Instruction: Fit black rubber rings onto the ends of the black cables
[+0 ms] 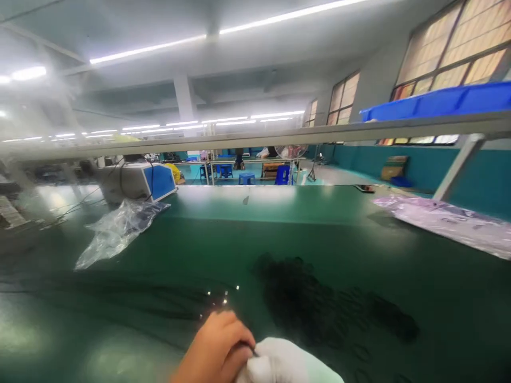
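Note:
My left hand (221,346) is bare, its fingers curled and pressed together at the bottom of the view. It meets my right hand (285,361), which wears a white glove and is also closed. A small thin dark piece (253,350) shows between the two hands; its kind is hard to make out. Just beyond my left hand, several thin black cables (171,303) run in from the left, with small bright ends. To the right of my hands, a loose pile of black rings (299,298) spreads over the green tabletop (223,239).
A crumpled clear plastic bag (120,229) lies at the left, before a grey and blue box-shaped machine (139,181). Pinkish plastic sheeting (447,221) covers the right side. A shelf bar (255,139) crosses above the table, with a blue tray (439,103) on it.

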Available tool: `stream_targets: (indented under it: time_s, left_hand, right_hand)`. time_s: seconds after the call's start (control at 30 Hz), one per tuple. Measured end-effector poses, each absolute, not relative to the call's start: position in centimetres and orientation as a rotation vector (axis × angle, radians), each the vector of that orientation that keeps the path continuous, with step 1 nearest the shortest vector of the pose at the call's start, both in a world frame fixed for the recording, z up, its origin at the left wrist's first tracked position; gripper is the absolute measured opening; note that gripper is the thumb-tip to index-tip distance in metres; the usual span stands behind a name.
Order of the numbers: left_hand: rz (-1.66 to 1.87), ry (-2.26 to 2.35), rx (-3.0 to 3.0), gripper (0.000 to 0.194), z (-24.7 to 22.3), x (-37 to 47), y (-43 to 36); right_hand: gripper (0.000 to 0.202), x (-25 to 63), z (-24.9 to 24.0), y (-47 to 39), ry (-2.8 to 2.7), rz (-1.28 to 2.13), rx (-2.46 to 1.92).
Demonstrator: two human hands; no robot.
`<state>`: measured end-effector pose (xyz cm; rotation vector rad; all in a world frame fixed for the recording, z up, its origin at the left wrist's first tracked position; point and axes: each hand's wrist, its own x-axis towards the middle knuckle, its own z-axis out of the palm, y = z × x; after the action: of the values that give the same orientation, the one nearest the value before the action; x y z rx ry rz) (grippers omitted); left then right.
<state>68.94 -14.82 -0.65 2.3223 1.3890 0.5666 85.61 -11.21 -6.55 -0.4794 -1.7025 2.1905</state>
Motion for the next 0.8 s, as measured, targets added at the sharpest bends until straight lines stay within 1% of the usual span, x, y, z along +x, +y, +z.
stream_targets:
  time_s: [0.1, 0.17, 0.27, 0.43, 0.57, 0.63, 0.7, 0.73, 0.8]
  left_hand:
    - [0.478, 1.365, 2.215, 0.020, 2.0, 70.8, -13.4]
    - [0.431, 1.310, 2.199, 0.022, 2.9, 71.4, -12.7]
    - [0.458, 1.195, 2.207, 0.024, 3.3, 71.6, -12.0]
    - [0.509, 1.102, 2.234, 0.022, 3.1, 71.5, -11.4]
    - [0.590, 1.091, 2.227, 0.021, 1.5, 71.7, -10.9]
    - [0.619, 1.115, 2.271, 0.025, -0.3, 71.0, -10.6]
    - [0.616, 1.260, 2.352, 0.031, -2.4, 69.6, -10.2]
    - [0.599, 1.391, 2.387, 0.032, -3.4, 68.7, -10.1]
    - [0.532, 1.656, 2.394, 0.033, -5.0, 67.0, -10.2]
  right_hand:
    - [0.050, 86.2, -8.3, -11.8, -1.293, 2.342, -0.424]
    - [0.053, 86.5, -8.4, -12.2, -1.074, 2.442, -0.360]
    - [0.052, 86.7, -7.8, -12.2, -1.063, 2.431, -0.287]
    - [0.042, 86.8, -7.6, -12.1, -1.145, 2.406, -0.254]
    - [0.037, 86.7, -7.5, -12.5, -1.173, 2.334, -0.323]
    - [0.045, 87.0, -6.9, -12.6, -1.115, 2.309, -0.279]
    - [0.053, 87.8, -5.8, -12.5, -1.024, 2.275, -0.153]
    - [0.053, 88.3, -5.2, -12.3, -0.962, 2.257, -0.086]
    - [0.047, 89.6, -3.9, -12.0, -0.841, 2.248, -0.020]
